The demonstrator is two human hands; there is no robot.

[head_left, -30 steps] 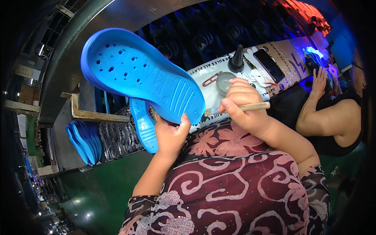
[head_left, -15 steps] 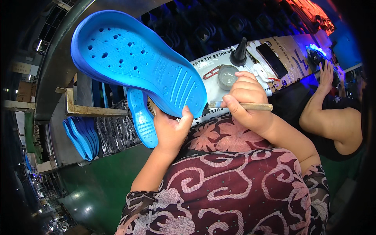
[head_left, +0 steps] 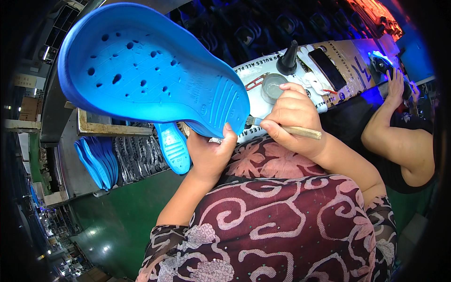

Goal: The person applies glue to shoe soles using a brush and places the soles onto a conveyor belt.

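Observation:
A blue shoe sole [head_left: 155, 70] with several holes and a ribbed heel is tilted up in front of me. My left hand [head_left: 211, 152] grips it by the heel end, thumb over the edge. In my right hand [head_left: 296, 120] is a wooden-handled brush [head_left: 300, 132], its bristles against the sole's heel rim. Just beyond my right fingers stands a small round clear cup [head_left: 272, 88] with pale contents. Below the held sole, another blue sole [head_left: 173, 149] lies near my left hand.
A black cone-shaped bottle [head_left: 288, 61], a phone [head_left: 326, 69] and white gloves [head_left: 310, 82] lie on the covered table. Several blue soles [head_left: 96, 162] and black pieces [head_left: 137, 148] stand at left. Another person's arm [head_left: 399, 134] reaches in at right.
The sole has come up closer and shifted leftward, tilting a little. My right hand has kept the brush at its heel edge, with the handle angled slightly more downward.

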